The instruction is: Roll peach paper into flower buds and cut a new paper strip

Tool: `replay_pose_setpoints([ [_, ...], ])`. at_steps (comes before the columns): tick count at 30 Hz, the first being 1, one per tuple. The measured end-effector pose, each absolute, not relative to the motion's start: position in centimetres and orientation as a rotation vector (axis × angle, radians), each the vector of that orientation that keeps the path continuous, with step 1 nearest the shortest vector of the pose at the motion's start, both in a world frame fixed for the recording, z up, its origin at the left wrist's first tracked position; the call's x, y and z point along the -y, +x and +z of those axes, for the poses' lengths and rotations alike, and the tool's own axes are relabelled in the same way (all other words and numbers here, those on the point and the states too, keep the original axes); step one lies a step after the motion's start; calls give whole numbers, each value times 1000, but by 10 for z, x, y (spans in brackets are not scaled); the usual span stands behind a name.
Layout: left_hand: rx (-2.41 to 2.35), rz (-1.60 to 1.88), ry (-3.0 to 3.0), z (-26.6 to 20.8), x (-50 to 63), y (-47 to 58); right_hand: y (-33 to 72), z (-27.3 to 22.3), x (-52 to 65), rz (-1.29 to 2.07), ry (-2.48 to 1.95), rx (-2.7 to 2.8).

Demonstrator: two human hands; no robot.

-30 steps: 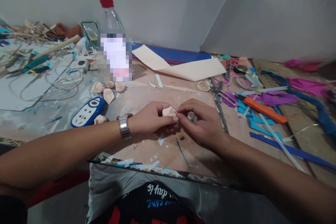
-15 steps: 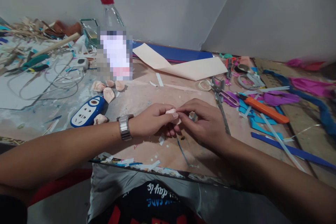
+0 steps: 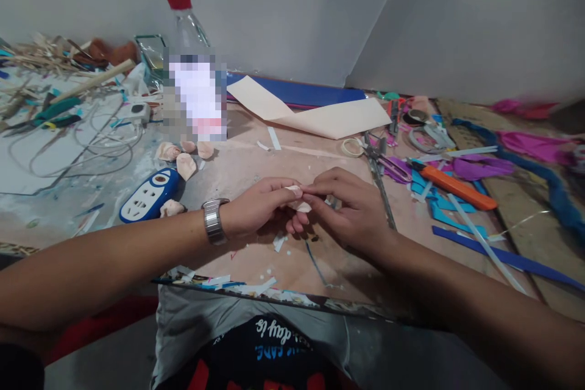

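Observation:
Between my two hands, over the middle front of the table, is a small pale pink, petal-like piece. The thumb and fingers of my left hand pinch it from the left; a watch is on that wrist. My right hand grips its right edge with thumb and fingertips, which partly hide it. Similar curled pale petal-like pieces lie left of my hands, and one more rests against the blue and white power socket.
A red-capped bottle stands at the back beside a folded cream strip. To the right lie scissors, tape rolls, an orange utility knife and coloured scraps. Pliers, cables and sticks crowd the left. The table's front edge is near.
The petal-like piece has turned slightly between my fingers, so more of its lower flap shows. Both hands stay close together; the whole view has shifted a little.

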State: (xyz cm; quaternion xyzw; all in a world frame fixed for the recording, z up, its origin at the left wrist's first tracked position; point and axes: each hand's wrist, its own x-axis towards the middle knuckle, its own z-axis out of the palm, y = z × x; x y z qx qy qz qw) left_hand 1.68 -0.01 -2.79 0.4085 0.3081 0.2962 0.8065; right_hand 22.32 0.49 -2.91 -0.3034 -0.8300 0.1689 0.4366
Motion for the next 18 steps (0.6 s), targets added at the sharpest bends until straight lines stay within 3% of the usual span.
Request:
replay_pose_setpoints([
  [18,-711,644,1150,-25,5,17,220,-28,-2,508,-851,1983],
])
